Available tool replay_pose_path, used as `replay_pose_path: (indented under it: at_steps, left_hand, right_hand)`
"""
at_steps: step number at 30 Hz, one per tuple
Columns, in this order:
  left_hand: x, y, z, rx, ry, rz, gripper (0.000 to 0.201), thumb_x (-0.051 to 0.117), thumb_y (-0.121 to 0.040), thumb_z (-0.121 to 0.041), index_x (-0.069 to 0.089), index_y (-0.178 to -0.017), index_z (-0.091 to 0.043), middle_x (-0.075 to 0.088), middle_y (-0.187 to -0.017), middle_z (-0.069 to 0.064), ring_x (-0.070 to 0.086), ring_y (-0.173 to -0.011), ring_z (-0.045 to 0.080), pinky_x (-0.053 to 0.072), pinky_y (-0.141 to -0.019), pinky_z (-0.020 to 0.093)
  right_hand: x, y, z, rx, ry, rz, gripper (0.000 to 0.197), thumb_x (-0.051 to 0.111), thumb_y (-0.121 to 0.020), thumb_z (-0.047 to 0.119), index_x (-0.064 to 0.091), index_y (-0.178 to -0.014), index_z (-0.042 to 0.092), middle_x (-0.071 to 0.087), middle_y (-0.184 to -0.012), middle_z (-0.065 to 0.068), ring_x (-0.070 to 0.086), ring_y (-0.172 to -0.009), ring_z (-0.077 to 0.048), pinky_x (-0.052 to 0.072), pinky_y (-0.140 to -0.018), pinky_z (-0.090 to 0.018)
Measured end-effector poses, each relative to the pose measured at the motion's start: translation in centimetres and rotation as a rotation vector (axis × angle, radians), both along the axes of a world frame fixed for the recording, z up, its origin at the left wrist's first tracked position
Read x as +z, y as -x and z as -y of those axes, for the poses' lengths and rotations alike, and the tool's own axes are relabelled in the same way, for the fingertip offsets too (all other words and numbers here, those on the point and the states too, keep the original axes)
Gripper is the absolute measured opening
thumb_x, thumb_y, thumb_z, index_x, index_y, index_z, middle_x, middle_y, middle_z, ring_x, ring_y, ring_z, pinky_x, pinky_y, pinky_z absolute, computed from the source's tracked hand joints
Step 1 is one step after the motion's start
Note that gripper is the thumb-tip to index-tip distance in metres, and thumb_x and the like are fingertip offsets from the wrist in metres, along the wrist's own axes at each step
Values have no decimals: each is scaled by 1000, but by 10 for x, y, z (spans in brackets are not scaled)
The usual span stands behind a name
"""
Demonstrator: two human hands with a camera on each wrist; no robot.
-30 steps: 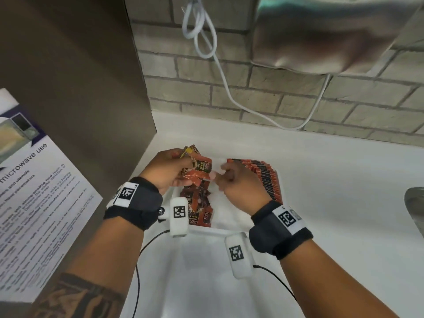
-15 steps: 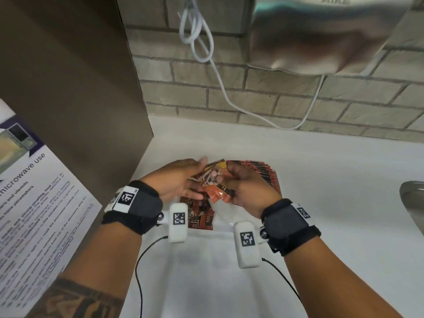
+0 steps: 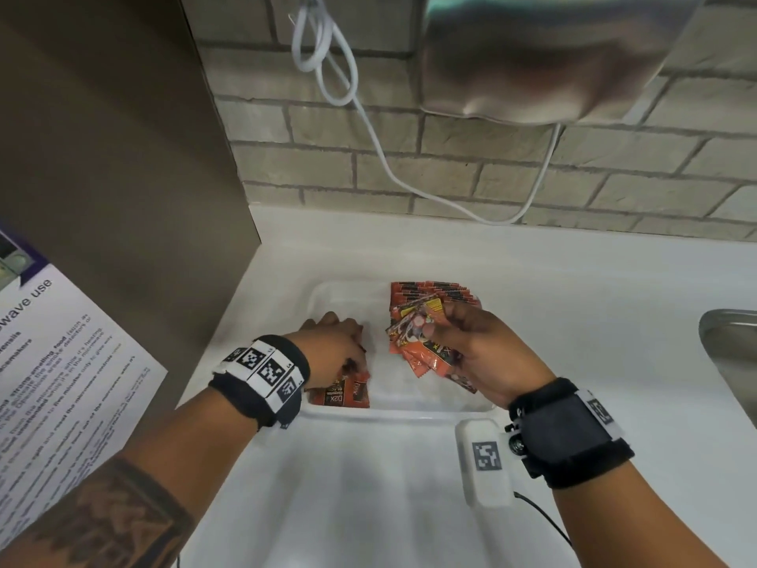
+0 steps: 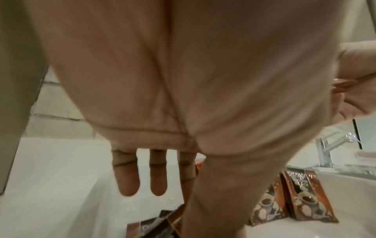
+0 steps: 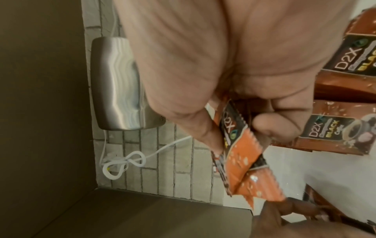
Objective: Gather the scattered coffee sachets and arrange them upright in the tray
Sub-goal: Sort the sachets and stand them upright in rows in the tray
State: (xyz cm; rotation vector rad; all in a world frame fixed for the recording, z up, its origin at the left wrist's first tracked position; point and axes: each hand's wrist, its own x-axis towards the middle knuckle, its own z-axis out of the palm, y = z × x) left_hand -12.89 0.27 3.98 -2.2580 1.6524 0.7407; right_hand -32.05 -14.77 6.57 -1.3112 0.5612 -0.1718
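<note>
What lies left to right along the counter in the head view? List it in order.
Microwave notice → left hand reaching onto the loose sachets in the tray → right hand holding a bunch of sachets → sink edge.

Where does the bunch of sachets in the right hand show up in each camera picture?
Head: the bunch sits right of centre, gripped by the right hand over the tray.
Left wrist: not clearly in it; only a blurred bit of the other hand shows at the right edge.
Right wrist: the bunch hangs centre-right, pinched under the palm.
Shared landmark: the row of upright sachets.
</note>
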Motion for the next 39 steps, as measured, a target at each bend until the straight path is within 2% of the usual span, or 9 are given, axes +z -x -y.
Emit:
replay_pose_path:
  at_steps: [6,13,20,23,27,32,36,37,39]
  left_hand:
    - [13,-5,1,-69,96,103,34,68,-82,-9,69,-99,-37,51,-124,-16,41,-114,21,42,-92,34]
    - [39,0,-1,-7,59,124,23,65,-85,-11,71,-87,-34,43,-102,-5,41,-95,21,47,-78,30]
    - [59,-11,-8,72,132,-58,21,69,-88,-11,68,-83,-31,59,-94,-11,56,-82,9,43,-66,23]
    - [65,-12,-9,108,164,-79,22,65,-89,-6,68,-87,-28,65,-92,-11,61,-87,12,48,-72,26]
    - [66,-14,-11,180,187,-136,23,62,-90,0,69,-88,-22,61,-87,-9,65,-82,13,50,-64,19]
    - [75,-17,-20,278,280,-218,23,65,-91,-4,69,-94,-25,64,-97,-10,66,-86,13,55,-72,23]
    - [69,-17,-21,391,443,-342,18,70,-92,-13,72,-104,-26,68,-99,-14,69,-87,15,53,-79,27]
    - [63,-15,-21,471,504,-431,14,71,-91,-12,73,-100,-22,69,-96,-12,71,-85,19,54,-80,29]
    - [48,-6,-19,625,611,-666,8,71,-91,-8,71,-90,-16,69,-89,-4,72,-82,29,54,-82,38]
  right_hand:
    - [-6,2,-5,29,33,-22,35,70,-93,19,60,-122,2,72,-114,-17,70,-102,-34,56,-81,-42]
    - [-11,-2,-14,41,51,-62,27,67,-95,16,61,-118,4,74,-106,-10,71,-84,-17,54,-64,-25]
    - [-21,-7,-17,2,87,-96,27,70,-92,23,63,-112,7,70,-112,-19,68,-90,-30,57,-75,-39]
    - [-26,-8,-15,-42,113,-144,24,70,-89,28,66,-109,14,71,-111,-14,68,-103,-34,57,-92,-52]
    - [-30,-1,-8,-97,67,-190,21,71,-90,22,68,-109,14,75,-106,-9,68,-107,-37,53,-95,-57]
    - [-26,12,-3,-39,-105,-146,22,63,-96,8,64,-117,1,76,-105,-11,73,-93,-26,57,-80,-39]
    - [-26,5,-12,-70,-120,-56,35,70,-91,19,62,-122,6,68,-123,-18,56,-120,-50,47,-99,-58]
    - [-23,1,-14,-66,-152,-24,33,68,-92,17,61,-122,5,65,-126,-21,57,-117,-49,47,-98,-60]
    - [-16,-6,-17,-66,-179,28,20,60,-98,10,60,-117,3,67,-119,-20,65,-101,-36,59,-75,-45]
